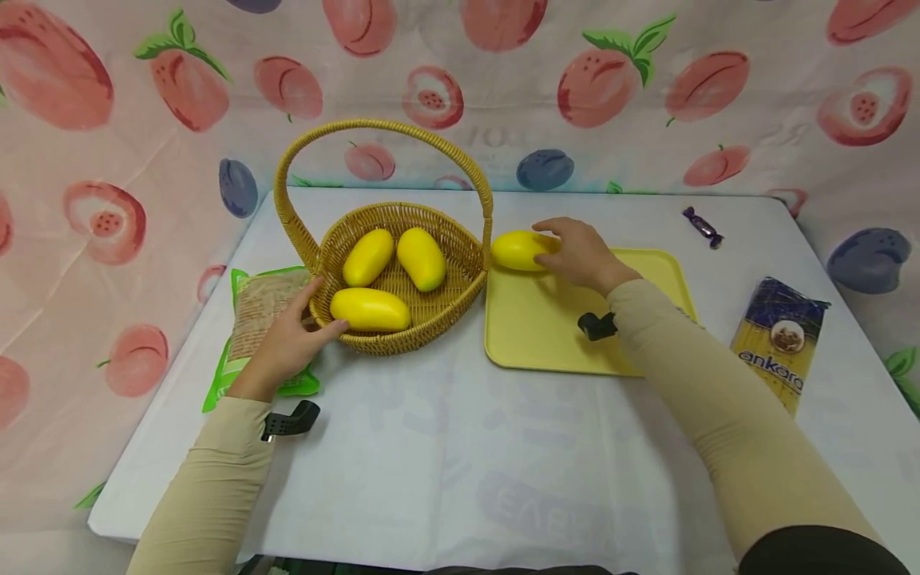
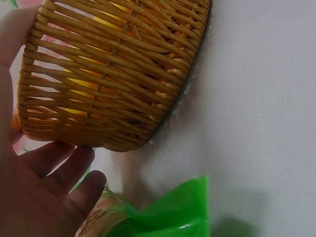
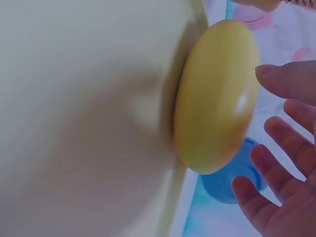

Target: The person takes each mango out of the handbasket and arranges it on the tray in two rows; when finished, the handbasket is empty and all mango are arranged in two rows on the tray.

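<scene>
A wicker basket (image 1: 449, 319) with a tall handle stands left of centre and holds three yellow mangoes (image 1: 369, 310). My left hand (image 1: 291, 343) grips its left rim, thumb over the edge and fingers against the outer weave (image 2: 113, 84). Another mango (image 1: 513, 251) lies at the far left corner of a yellow tray (image 1: 546, 343). Over that mango's right end is my right hand (image 1: 578, 254). In the right wrist view its fingers are spread beside the mango (image 3: 217, 98), with the thumb tip right at its side.
Beside the basket, a green-edged clear bag (image 1: 262, 315) of brown food lies partly behind my left hand. A blue and yellow "ankara" packet (image 1: 779, 339) lies right of the tray, with a small wrapped candy (image 1: 703, 227) farther back. Fruit-patterned cloth (image 1: 503, 88) hangs behind the white table (image 1: 402, 471).
</scene>
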The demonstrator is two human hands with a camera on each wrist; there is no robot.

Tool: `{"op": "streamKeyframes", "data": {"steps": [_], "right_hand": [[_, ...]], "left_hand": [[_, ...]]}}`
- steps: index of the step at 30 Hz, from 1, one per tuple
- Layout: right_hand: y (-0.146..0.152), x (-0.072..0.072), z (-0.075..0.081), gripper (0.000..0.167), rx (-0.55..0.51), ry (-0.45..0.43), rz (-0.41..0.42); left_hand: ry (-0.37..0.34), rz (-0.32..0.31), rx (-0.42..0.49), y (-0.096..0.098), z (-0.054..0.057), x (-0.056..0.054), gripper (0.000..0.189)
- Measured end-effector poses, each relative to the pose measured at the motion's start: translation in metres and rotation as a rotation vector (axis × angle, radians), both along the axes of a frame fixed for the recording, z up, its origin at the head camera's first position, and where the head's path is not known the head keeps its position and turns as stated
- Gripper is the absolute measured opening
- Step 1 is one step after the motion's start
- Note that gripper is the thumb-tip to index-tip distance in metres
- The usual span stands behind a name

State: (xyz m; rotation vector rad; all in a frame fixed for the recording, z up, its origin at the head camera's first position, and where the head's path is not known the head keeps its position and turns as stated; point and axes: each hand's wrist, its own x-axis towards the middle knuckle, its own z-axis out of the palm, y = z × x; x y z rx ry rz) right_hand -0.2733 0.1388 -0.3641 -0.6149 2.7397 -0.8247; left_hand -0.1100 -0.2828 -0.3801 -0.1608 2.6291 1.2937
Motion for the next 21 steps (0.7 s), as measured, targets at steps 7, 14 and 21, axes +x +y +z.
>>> {"op": "streamKeyframes", "data": {"steps": [7, 14, 21], "right_hand": [[0.002, 0.013, 0.012, 0.058, -0.018, 0.024, 0.017], [0.0, 0.032, 0.023, 0.057, -0.066, 0.103, 0.091], [-0.007, 0.05, 0.034, 0.057, -0.105, 0.184, 0.163]], "left_hand": [[-0.002, -0.001, 0.007, -0.001, 0.0, 0.0, 0.096], [0.007, -0.003, 0.019, -0.001, -0.001, -0.001, 0.096], [0.009, -0.006, 0.014, -0.001, -0.002, -0.001, 0.097]]}}
